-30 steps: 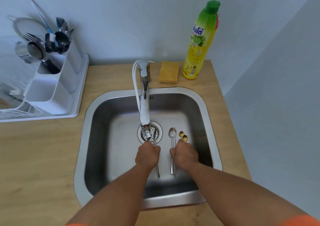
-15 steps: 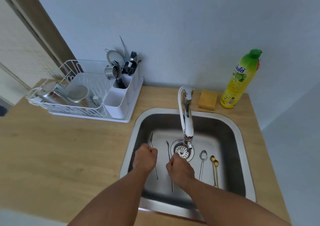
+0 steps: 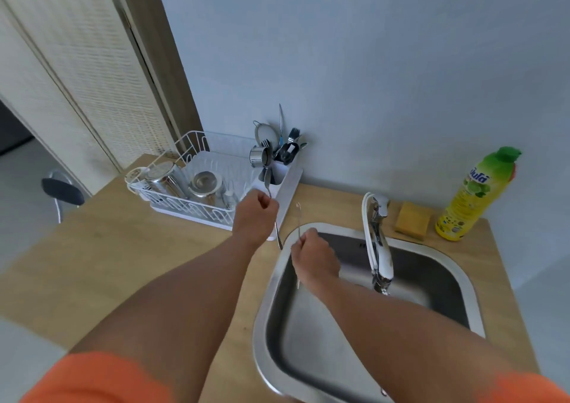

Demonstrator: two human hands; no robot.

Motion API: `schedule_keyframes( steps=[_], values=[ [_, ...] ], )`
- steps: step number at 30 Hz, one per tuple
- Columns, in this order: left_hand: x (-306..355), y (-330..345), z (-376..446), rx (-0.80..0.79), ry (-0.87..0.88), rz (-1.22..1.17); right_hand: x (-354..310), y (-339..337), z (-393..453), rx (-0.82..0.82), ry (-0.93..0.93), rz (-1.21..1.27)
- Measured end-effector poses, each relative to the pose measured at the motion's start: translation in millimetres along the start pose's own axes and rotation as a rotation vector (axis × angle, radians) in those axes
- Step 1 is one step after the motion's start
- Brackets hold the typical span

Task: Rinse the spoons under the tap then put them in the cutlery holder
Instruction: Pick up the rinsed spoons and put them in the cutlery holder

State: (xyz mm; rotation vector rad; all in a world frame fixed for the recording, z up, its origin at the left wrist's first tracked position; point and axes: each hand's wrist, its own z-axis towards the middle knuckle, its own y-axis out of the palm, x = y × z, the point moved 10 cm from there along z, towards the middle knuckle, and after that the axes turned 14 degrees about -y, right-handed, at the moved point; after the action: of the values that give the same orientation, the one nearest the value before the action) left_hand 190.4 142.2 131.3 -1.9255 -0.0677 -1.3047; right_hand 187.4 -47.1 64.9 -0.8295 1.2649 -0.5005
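Note:
My left hand is shut on a steel spoon, held bowl up right in front of the white cutlery holder. My right hand is shut on a thin steel spoon, upright over the sink's left rim. The holder stands at the right end of the drying rack and has several utensils in it. The tap arches over the basin to the right of my right hand. My forearms hide much of the basin floor.
A white wire dish rack with steel pots sits on the wooden counter to the left. A yellow sponge and a yellow-green detergent bottle stand behind the sink at the right. A chair is beyond the counter's left edge.
Both hands rose out of the sink, each with a spoon, and moved left toward the cutlery holder. The view swung left and up.

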Motion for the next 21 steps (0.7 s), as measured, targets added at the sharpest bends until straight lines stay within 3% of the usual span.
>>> schedule_keyframes(
  steps=[11, 16, 21],
  values=[
    [60, -50, 58, 0.206, 0.148, 0.036, -59, -86, 77, 0.182, -0.12, 0.093],
    [29, -39, 57, 0.183, 0.068, 0.152, -92, -116, 107, 0.283, -0.207, 0.182],
    [-14, -21, 49, 0.09, -0.06, 0.265, -117, -102, 128, 0.248, -0.199, 0.232]
  ],
)
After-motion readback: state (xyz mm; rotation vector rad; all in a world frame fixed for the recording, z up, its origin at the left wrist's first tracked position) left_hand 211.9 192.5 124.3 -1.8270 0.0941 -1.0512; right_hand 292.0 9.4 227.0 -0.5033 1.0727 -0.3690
